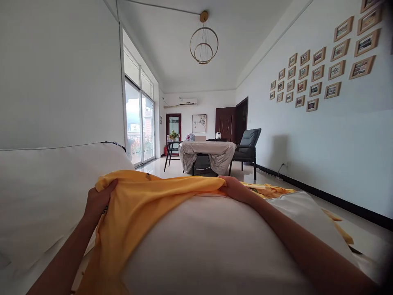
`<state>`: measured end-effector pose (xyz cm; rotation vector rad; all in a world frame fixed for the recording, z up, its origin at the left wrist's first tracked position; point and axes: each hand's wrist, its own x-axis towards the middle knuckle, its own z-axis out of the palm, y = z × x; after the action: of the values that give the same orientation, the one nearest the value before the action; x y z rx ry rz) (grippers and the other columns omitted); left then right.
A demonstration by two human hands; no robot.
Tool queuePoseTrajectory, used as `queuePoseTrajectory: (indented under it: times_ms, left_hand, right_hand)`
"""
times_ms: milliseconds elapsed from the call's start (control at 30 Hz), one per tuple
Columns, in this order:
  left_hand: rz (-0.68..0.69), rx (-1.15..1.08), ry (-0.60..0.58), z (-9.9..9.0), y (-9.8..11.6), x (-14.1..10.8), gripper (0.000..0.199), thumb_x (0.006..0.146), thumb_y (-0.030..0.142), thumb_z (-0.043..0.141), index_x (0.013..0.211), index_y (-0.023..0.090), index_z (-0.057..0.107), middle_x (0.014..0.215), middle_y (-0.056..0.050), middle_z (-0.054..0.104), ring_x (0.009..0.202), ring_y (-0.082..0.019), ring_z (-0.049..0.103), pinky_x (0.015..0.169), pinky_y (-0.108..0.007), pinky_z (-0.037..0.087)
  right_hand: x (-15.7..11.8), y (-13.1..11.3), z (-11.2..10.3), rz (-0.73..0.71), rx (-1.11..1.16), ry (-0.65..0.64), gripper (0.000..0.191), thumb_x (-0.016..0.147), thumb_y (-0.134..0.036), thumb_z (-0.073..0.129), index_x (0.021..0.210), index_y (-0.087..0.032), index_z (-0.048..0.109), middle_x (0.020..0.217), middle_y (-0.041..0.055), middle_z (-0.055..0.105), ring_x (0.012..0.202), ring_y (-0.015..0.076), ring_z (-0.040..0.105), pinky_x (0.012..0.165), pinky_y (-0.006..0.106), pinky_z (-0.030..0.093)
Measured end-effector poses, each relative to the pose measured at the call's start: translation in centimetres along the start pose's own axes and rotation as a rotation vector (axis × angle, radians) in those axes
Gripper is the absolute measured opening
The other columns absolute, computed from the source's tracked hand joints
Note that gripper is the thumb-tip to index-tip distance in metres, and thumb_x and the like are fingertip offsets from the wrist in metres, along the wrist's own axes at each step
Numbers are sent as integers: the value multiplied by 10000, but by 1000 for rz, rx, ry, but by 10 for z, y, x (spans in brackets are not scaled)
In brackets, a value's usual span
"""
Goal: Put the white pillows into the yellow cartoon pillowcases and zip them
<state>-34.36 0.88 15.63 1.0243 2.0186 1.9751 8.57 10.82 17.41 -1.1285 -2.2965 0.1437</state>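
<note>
A yellow fabric cover (138, 209) stretches over the far edge and left side of a large white cushion (215, 241) in front of me. My left hand (100, 200) is closed on the cover's bunched edge at the far left corner. Farther right, my right hand (235, 188) grips the same cloth along the cushion's far edge, its fingers partly hidden by the fabric. Between the two hands the cloth is drawn fairly taut, while folds hang down on the left. Most of the cushion's near face is bare.
White upholstery (55, 184) rises on the left. More yellow fabric (270, 190) lies beyond my right forearm, near another white padded piece (301, 209). Across the room stand a cloth-draped table (208, 147), a black chair (248, 147) and a potted plant (173, 135). Sliding glass doors (139, 119) line the left.
</note>
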Motion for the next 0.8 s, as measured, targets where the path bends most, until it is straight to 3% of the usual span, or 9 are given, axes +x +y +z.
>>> queuePoseTrajectory:
  times_ms: [100, 233, 333, 400, 433, 500, 600, 700, 800]
  left_hand:
    - [-19, 27, -121, 27, -17, 15, 439, 520, 487, 709, 758, 125, 634, 717, -59, 650, 649, -208, 596, 492, -277, 468]
    - [-12, 89, -182, 57, -43, 25, 392, 641, 410, 601, 878, 100, 637, 817, -99, 669, 746, -249, 628, 646, -354, 527]
    - [93, 190, -84, 72, -56, 3, 550, 719, 350, 531, 1209, 101, 515, 1211, -172, 569, 1086, -316, 554, 926, -468, 447]
    - [331, 265, -119, 76, -60, -32, 580, 785, 357, 492, 1326, 163, 414, 1365, -145, 462, 1251, -296, 436, 1054, -473, 335]
    - [494, 307, -228, 76, -61, -54, 530, 824, 372, 463, 1325, 204, 423, 1381, -116, 461, 1279, -273, 414, 1078, -459, 309]
    - [789, 400, -673, 73, -61, -100, 416, 888, 401, 419, 1294, 326, 467, 1412, -26, 459, 1312, -230, 394, 1101, -431, 287]
    - [980, 496, -1201, 70, -61, -150, 467, 901, 433, 438, 1362, 431, 359, 1501, 36, 332, 1361, -230, 336, 1111, -449, 258]
    - [958, 498, -1267, 74, -66, -165, 549, 879, 453, 480, 1397, 402, 303, 1529, 10, 269, 1386, -254, 282, 1102, -480, 233]
    - [938, 439, -1206, 80, -66, -166, 465, 853, 417, 520, 1304, 339, 441, 1494, -18, 349, 1369, -255, 302, 1088, -455, 228]
  right_hand:
    - [8, 14, 25, 156, -292, 47, 191, 805, -363, 533, 831, -197, 624, 797, 47, 674, 758, 195, 611, 621, 251, 374]
    - [11, 35, 56, 206, -369, 51, 159, 823, -283, 527, 770, -176, 631, 804, 77, 671, 777, 201, 623, 654, 260, 400]
    - [-1, 47, 81, 228, -415, 104, 163, 845, -197, 484, 908, -147, 626, 963, 120, 647, 925, 231, 596, 792, 310, 419]
    - [-21, 48, 97, 186, -432, 108, 206, 875, -204, 453, 981, -147, 619, 993, 123, 638, 952, 239, 585, 829, 341, 427]
    - [-36, 46, 103, 128, -431, 93, 225, 894, -222, 434, 997, -159, 623, 988, 113, 644, 940, 233, 589, 829, 345, 436]
    - [-73, 35, 112, -42, -429, 64, 268, 920, -275, 411, 1057, -186, 624, 1035, 98, 655, 951, 219, 594, 838, 342, 446]
    - [-137, 12, 112, -356, -527, 92, 396, 905, -381, 444, 1259, -229, 540, 1248, 76, 593, 1123, 231, 531, 913, 350, 406]
    - [-195, -1, 111, -591, -743, 201, 433, 895, -340, 431, 1322, -309, 494, 1298, 21, 568, 1190, 249, 475, 940, 376, 342]
    - [-229, 5, 117, -497, -898, 312, 524, 869, -163, 350, 1348, -345, 461, 1271, 49, 578, 1172, 284, 480, 924, 439, 310]
